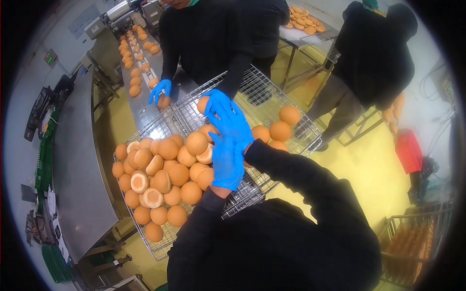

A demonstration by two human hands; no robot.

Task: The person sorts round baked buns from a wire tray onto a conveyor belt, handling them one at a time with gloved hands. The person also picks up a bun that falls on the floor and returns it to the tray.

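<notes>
My left hand (227, 163), in a blue glove, is beside the right edge of a pile of round brown buns (178, 174) on a wire rack (164, 249). My right hand (233, 125), gloved in blue too, reaches over the rack just beyond it, and the two gloves overlap. Between the gloves a sliver of bun shows; whether either hand grips one is hidden. Touching my right hand, a co-worker's blue-gloved hand (216, 96) is at a bun (202, 104). A few more buns (279, 131) rest on the wire mesh to the right.
Across the rack stands a co-worker (207, 40), whose other gloved hand (160, 90) is at a bun on a conveyor (149, 72) carrying rows of buns. A steel table (80, 163) runs along the left. Another person (378, 54) stands right, near a red bin (408, 151).
</notes>
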